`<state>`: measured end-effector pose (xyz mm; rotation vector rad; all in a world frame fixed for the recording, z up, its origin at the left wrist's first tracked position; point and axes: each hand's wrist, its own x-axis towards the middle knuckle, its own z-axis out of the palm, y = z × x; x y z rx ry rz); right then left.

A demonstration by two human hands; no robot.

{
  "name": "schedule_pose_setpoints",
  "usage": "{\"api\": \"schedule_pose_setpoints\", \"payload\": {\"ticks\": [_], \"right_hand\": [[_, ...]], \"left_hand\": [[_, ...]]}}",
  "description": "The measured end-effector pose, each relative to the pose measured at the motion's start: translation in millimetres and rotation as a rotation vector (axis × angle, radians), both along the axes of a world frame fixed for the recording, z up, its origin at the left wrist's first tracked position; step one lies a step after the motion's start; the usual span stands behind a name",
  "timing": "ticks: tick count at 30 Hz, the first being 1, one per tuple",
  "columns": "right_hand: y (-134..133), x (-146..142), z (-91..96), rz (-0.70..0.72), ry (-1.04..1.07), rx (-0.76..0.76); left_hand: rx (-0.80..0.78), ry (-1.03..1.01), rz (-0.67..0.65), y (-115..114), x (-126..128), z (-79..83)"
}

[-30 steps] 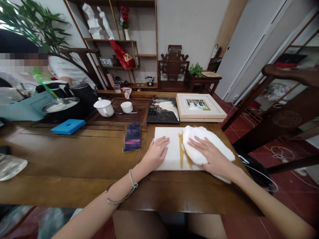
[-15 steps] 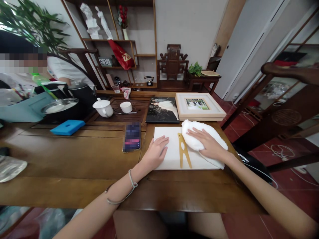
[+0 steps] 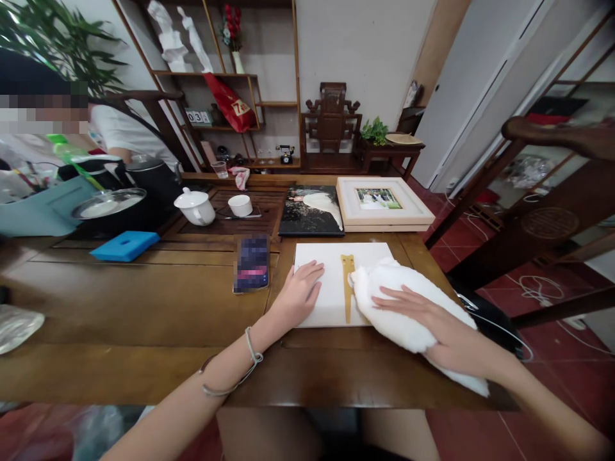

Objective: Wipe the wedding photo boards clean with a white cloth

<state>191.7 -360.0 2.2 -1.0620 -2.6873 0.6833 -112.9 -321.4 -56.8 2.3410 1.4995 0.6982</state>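
The left hand [image 3: 302, 291] lies flat on the left side of a white board [image 3: 321, 304], palm down, its fingers stretched out close together and its thumb apart. A bracelet [image 3: 258, 358] circles that wrist. The right hand [image 3: 418, 314] rests palm down on a white cloth [image 3: 384, 320], fingers extended and slightly spread; its thumb is hidden, so its position cannot be told.

The board lies flat on the table [image 3: 168, 320] in front of the person. The cloth covers much of its right side and runs beyond it towards the table's near right corner. Between the hands, a gold shape [image 3: 347, 288] lies on the board, the cloth's left edge overlapping its right side.

A phone [image 3: 252, 264] lies just left of the board. Behind the board, a dark picture [image 3: 312, 211] lies beside a pale frame [image 3: 413, 208]. Farther left, a white teapot [image 3: 195, 206] and a cup [image 3: 240, 205] stand on a brown tray [image 3: 225, 227]. A blue block [image 3: 125, 246] lies near a lidded pan [image 3: 109, 203]. Across the table at far left is another person, in a white sleeve [image 3: 127, 131].
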Motion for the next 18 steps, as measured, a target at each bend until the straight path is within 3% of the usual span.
{"api": "schedule_pose_setpoints", "payload": {"ticks": [5,11,15,18], "right_hand": [[50,0,-7.2,-0.296,0.225,-0.202],[105,-33,-22.8,-0.451,0.382,-0.158],[104,-42,-26.5,-0.484,0.342,-0.140],[76,-38,-23.1,-0.341,0.255,-0.147]], "left_hand": [[-0.004,0.001,-0.004,0,-1,-0.5],[0.016,-0.003,-0.011,1,-1,-0.7],[0.006,0.007,-0.018,0,-2,0.3],[-0.009,0.013,-0.013,0,-1,1.7]]}}
